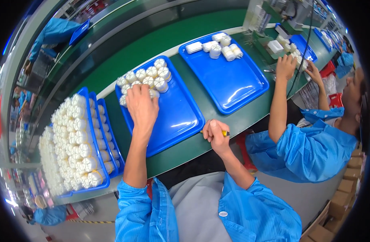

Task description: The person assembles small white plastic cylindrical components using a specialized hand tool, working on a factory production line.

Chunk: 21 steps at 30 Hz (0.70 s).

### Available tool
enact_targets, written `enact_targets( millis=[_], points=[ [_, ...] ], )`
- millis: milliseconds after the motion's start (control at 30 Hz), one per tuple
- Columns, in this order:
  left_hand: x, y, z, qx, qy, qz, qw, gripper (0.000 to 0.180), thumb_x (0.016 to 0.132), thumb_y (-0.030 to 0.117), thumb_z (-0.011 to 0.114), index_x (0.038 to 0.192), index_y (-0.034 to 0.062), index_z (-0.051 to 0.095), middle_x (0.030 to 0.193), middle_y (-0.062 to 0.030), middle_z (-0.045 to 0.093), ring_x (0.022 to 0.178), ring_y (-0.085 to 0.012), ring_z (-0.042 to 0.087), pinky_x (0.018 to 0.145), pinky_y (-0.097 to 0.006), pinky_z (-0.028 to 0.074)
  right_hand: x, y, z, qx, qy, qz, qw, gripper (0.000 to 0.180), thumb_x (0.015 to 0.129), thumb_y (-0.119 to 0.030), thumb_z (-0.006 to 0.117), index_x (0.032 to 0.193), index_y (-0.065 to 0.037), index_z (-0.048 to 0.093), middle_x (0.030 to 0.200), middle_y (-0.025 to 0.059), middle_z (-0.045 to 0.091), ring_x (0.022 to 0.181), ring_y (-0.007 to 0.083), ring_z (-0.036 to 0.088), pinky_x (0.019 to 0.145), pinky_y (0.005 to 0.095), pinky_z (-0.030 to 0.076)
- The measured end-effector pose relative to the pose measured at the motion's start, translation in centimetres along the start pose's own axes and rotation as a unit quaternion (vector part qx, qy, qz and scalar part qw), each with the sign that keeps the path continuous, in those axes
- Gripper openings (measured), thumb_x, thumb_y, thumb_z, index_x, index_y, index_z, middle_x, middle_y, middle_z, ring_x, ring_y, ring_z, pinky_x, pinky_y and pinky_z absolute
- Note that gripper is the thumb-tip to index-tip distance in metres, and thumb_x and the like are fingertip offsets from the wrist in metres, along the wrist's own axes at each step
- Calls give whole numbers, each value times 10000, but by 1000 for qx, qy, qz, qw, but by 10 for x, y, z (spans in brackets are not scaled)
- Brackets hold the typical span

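My left hand (142,105) reaches into the middle blue tray (181,117) and rests palm down on the white cylindrical parts (146,76) clustered at its far end; whether it grips one is hidden under the fingers. My right hand (214,134) lies at the green bench's front edge, closed around a small yellow-handled tool (224,132). Both forearms wear blue sleeves.
Stacked blue trays (99,169) full of white parts stand at my left. Another blue tray (233,84) with a few white parts lies to the right. A co-worker in blue (309,149) sits at right, hands at a fixture (273,44). A green conveyor (160,38) runs behind.
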<state>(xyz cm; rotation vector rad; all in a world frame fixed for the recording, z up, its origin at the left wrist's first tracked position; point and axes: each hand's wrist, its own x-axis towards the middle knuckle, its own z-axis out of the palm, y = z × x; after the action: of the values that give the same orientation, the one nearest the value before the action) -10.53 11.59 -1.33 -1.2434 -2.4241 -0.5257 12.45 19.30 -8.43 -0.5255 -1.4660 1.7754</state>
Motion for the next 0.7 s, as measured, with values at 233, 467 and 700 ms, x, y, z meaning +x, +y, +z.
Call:
enact_targets(
  millis=[233, 467, 700],
  points=[
    [23, 54, 4, -57, 76, 69, 993, 612, 700, 142, 774, 1247, 29, 523, 1209, -191, 501, 1094, -358, 489, 950, -431, 387, 1, 2, -3, 2, -12, -7, 1000, 478, 1003, -275, 433, 613, -15, 527, 542, 20, 497, 480, 72, 413, 459, 252, 319],
    [110, 144, 74, -182, -39, 153, 970, 653, 759, 190, 729, 1352, 79, 478, 1268, -200, 500, 1135, -383, 528, 938, -463, 477, 3, -3, 0, -21, -12, -7, 1000, 469, 997, -267, 427, 610, -18, 518, 539, 27, 498, 475, 90, 421, 458, 268, 326],
    [128, 150, 123, -133, -57, 207, 968, 588, 700, 118, 753, 1249, 136, 543, 1091, -167, 565, 974, -378, 569, 827, -458, 516, -1, -11, 1, -18, -36, 28, 999, 469, 1004, -270, 425, 619, -22, 528, 570, 35, 517, 539, 113, 466, 519, 286, 359]
  ],
)
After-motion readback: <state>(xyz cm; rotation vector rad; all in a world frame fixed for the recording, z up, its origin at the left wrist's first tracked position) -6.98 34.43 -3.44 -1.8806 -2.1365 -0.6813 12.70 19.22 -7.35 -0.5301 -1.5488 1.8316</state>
